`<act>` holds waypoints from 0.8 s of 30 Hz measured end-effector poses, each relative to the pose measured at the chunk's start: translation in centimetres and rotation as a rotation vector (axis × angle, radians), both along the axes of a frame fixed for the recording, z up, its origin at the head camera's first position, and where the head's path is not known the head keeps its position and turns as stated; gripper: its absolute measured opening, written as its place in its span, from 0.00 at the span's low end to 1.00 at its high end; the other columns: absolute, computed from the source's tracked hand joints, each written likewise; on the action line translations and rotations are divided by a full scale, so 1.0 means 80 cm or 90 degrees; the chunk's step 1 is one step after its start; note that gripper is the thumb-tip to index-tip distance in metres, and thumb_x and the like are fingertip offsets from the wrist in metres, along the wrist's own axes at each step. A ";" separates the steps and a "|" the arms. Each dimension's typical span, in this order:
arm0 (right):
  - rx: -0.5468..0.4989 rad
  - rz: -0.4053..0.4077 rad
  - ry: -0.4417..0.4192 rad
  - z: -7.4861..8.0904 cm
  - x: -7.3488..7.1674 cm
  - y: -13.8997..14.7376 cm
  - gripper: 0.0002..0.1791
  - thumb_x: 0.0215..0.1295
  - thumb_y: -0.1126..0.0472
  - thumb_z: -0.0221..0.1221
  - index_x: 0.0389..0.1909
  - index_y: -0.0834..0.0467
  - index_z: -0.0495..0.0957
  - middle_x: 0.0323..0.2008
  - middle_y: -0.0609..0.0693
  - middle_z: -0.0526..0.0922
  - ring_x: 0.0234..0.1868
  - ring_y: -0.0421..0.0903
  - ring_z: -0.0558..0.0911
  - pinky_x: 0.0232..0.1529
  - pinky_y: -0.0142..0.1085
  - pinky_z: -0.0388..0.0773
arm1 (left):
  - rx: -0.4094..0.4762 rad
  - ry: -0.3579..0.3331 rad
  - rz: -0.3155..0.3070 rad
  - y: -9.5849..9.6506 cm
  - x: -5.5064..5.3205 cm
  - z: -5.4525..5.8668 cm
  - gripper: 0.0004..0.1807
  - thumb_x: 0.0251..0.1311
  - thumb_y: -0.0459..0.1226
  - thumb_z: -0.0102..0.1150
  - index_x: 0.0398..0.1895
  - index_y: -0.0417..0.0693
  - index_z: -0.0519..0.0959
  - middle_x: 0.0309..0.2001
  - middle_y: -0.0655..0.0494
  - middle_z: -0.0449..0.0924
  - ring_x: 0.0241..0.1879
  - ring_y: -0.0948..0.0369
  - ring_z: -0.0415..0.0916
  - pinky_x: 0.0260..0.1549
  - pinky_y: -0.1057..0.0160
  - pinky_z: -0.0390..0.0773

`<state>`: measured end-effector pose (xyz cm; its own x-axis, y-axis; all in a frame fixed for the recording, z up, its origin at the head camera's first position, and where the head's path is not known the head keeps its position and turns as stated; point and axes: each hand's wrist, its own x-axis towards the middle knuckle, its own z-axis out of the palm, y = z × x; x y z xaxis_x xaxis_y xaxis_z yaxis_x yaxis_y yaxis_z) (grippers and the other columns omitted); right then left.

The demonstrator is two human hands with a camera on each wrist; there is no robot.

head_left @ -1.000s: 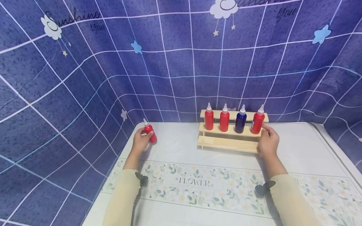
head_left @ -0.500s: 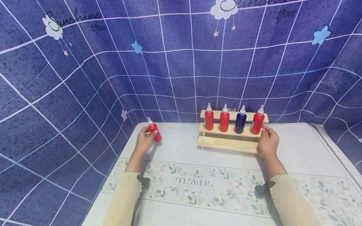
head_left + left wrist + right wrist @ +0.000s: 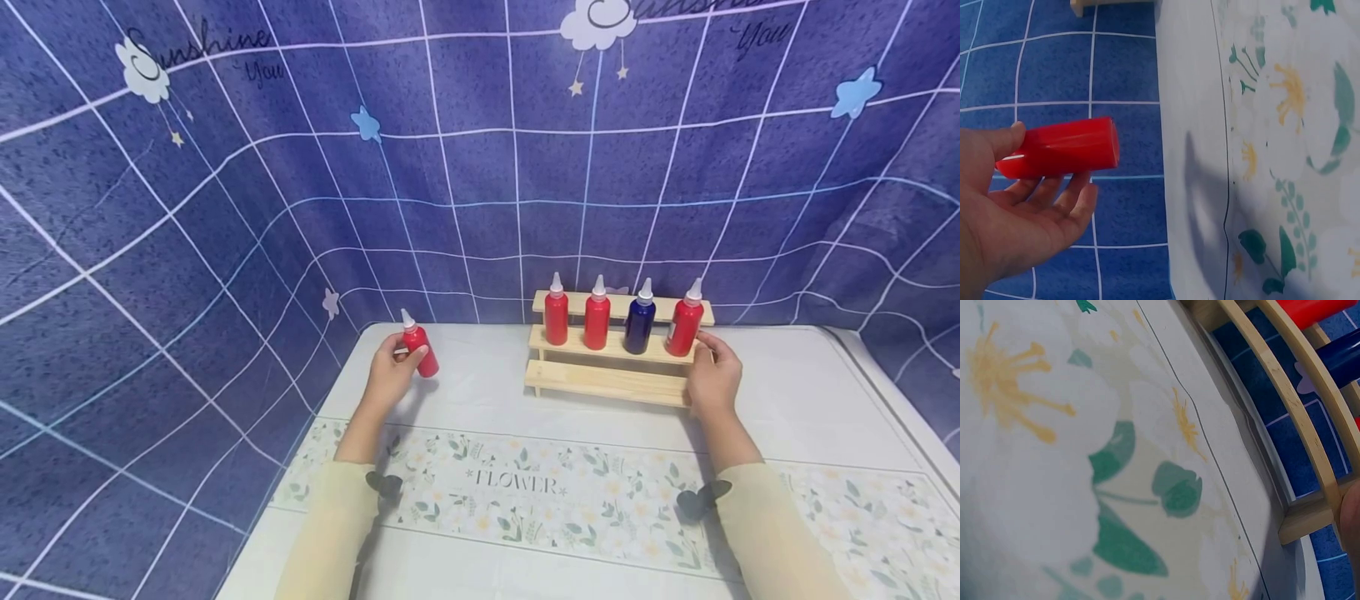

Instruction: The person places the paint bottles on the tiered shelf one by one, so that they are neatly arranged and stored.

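My left hand (image 3: 392, 375) pinches a red squeeze bottle (image 3: 422, 350) with a pale pointed nozzle, tilted and raised over the table's left side. In the left wrist view the thumb lies on one side of the red squeeze bottle (image 3: 1066, 147) and the fingers on the other. My right hand (image 3: 714, 379) grips the right end of a tiered wooden rack (image 3: 600, 379), some fingers hidden behind it. On its middle tier stand three red bottles (image 3: 556, 321) and one dark blue bottle (image 3: 640, 325), all upright; the rightmost red bottle (image 3: 684, 327) is beside my right fingertips.
A floral strip marked "FLOWER" (image 3: 517, 482) runs across the white table (image 3: 472, 358) in front of the rack. Blue gridded cloth (image 3: 480, 167) hangs behind and at the sides. The rack's front and top tiers bear no bottles.
My left hand has carried the red squeeze bottle to the right and slightly away from me. My right hand and the rack have stayed in place.
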<state>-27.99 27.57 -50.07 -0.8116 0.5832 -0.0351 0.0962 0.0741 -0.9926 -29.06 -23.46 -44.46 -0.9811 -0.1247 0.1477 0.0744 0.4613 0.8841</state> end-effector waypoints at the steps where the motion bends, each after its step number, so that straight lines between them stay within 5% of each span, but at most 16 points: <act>1: 0.000 0.001 -0.002 0.000 0.000 0.000 0.24 0.83 0.57 0.44 0.72 0.55 0.76 0.62 0.54 0.77 0.15 0.33 0.64 0.10 0.28 0.67 | 0.000 -0.001 -0.002 0.001 0.001 0.001 0.29 0.74 0.42 0.63 0.71 0.37 0.71 0.65 0.36 0.78 0.61 0.43 0.80 0.55 0.56 0.83; 12: -0.016 0.004 0.006 0.003 0.002 -0.002 0.24 0.82 0.58 0.44 0.72 0.57 0.75 0.53 0.51 0.78 0.12 0.34 0.64 0.07 0.31 0.67 | 0.002 -0.004 -0.020 0.013 0.006 0.003 0.30 0.73 0.43 0.64 0.72 0.38 0.70 0.65 0.36 0.78 0.63 0.43 0.78 0.58 0.51 0.83; 24: 0.004 0.003 0.000 0.003 0.001 -0.002 0.24 0.83 0.57 0.44 0.72 0.57 0.76 0.63 0.54 0.77 0.19 0.33 0.67 0.13 0.26 0.68 | 0.014 -0.010 -0.045 0.023 0.009 0.003 0.31 0.72 0.44 0.65 0.72 0.38 0.70 0.67 0.37 0.77 0.65 0.42 0.78 0.62 0.42 0.82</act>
